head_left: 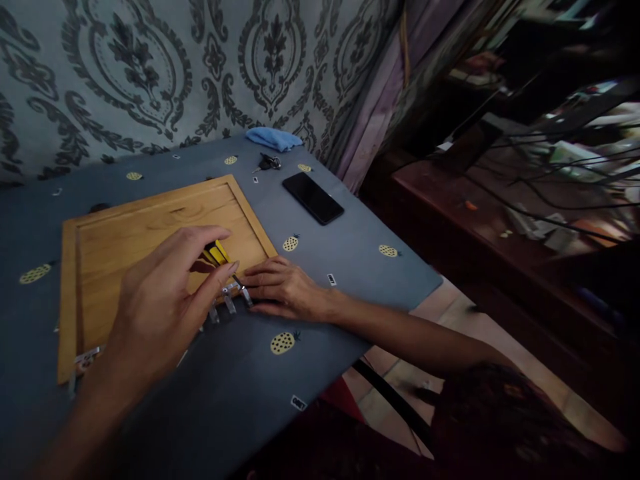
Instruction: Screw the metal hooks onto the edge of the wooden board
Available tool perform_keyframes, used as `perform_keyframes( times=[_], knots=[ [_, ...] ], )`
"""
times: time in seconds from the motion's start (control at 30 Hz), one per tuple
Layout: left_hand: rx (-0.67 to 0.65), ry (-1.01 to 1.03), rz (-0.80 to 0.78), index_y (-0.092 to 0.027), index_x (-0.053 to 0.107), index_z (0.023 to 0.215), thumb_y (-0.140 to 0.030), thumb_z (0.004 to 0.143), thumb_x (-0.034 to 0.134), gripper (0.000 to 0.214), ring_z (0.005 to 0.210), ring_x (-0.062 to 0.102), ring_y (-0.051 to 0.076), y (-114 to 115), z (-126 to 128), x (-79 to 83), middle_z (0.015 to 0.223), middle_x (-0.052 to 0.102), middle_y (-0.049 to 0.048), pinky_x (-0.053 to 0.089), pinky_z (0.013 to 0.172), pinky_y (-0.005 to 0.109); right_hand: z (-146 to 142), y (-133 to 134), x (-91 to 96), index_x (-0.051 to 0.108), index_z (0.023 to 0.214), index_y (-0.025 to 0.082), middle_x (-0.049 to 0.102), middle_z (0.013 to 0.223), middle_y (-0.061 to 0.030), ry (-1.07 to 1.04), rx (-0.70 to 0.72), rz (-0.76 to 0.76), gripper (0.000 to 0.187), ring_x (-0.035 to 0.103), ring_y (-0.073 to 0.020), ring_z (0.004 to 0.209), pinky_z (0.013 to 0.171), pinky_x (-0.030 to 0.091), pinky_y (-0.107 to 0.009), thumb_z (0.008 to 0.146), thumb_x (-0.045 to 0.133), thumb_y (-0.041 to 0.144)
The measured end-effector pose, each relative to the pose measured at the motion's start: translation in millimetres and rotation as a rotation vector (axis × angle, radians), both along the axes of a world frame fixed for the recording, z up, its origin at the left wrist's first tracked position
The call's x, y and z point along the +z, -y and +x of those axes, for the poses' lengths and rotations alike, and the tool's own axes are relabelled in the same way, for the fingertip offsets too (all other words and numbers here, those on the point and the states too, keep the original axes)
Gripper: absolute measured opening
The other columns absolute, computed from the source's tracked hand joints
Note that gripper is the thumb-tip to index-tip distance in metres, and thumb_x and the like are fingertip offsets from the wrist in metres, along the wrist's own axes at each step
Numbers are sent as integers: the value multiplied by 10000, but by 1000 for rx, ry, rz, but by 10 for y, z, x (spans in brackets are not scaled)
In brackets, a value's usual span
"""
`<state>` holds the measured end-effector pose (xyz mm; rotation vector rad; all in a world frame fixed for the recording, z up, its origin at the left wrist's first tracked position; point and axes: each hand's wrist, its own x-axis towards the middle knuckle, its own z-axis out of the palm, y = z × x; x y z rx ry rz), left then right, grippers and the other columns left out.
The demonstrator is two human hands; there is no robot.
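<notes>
A wooden board (135,233) with a raised frame lies on a grey-blue cloth with pineapple prints. My left hand (160,300) hovers over the board's near right part, fingers closed round a yellow-and-black screwdriver (217,255) whose tip points down toward small metal hooks (230,299) fixed along the board's near edge. My right hand (283,288) rests flat beside the board's near right corner, its fingertips touching the hook by the screwdriver tip. Another metal bracket (87,358) sits on the board's near left edge.
A black phone (313,197) lies face up on the cloth behind the board. Farther back are a bunch of keys (269,162) and a folded blue cloth (274,138) by the patterned wall. The table's right edge (400,303) drops to a tiled floor; dark wooden furniture stands right.
</notes>
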<state>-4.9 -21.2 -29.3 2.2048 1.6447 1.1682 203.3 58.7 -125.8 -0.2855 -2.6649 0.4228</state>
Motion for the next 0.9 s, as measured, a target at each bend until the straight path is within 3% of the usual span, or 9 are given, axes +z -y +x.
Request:
perform_keyframes(
  times=[0.23, 0.7, 0.9],
  knots=[
    [47, 3, 11, -283, 624, 1196, -286, 943, 623, 253, 835, 703, 164, 4, 5, -22, 1054, 710, -5, 562, 807, 314, 4, 3, -11, 708, 1214, 155, 722, 1291, -67, -86, 19, 28, 313, 626, -229, 1240, 1027, 478, -408, 1027, 555, 353],
    [82, 91, 7, -228, 635, 1182, -227, 930, 648, 252, 841, 679, 107, 30, 10, 92, 1039, 702, -13, 577, 798, 209, -11, 0, -40, 700, 1238, 179, 754, 1218, -82, -140, 22, -21, 290, 650, -246, 1215, 987, 508, -436, 999, 608, 315],
    [92, -13, 43, -211, 627, 1197, -188, 930, 636, 268, 876, 679, 116, 36, -12, 112, 1076, 702, -5, 576, 834, 225, -11, 2, -37, 684, 1253, 149, 744, 1240, -84, -137, 18, 3, 312, 649, -247, 1216, 981, 506, -433, 1009, 592, 321]
  ],
)
